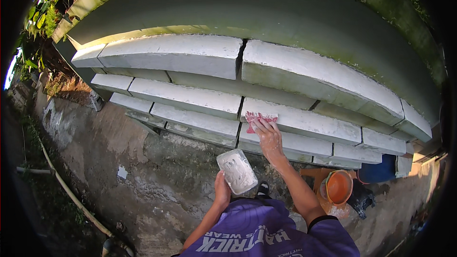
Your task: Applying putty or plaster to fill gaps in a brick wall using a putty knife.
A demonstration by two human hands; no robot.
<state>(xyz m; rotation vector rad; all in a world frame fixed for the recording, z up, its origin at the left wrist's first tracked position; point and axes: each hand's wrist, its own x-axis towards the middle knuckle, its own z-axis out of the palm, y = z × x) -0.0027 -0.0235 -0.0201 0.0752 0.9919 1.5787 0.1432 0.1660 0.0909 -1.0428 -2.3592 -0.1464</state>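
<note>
Left to right, from the head view. At the far left edge of the concrete ground (143,181) I see a hose (71,195) trailing toward the lower edge. My left hand (221,191) has its fingers closed around the near end of a flat plaster board (237,171), loaded with white filler and held level below the stepped wall. My right hand (267,135) is raised to the wall, fingers pinching a small red scraper (259,120) flat against the upper face of a white moulded band (304,121), just right of a vertical joint (239,109). I judge the step in hand to be skimming filler along this band; the next move calls for a steady sideways stroke, blade kept flat. At the lower right corner of the ground stands an orange bucket (339,186), with a blue container (378,171) beside it.
</note>
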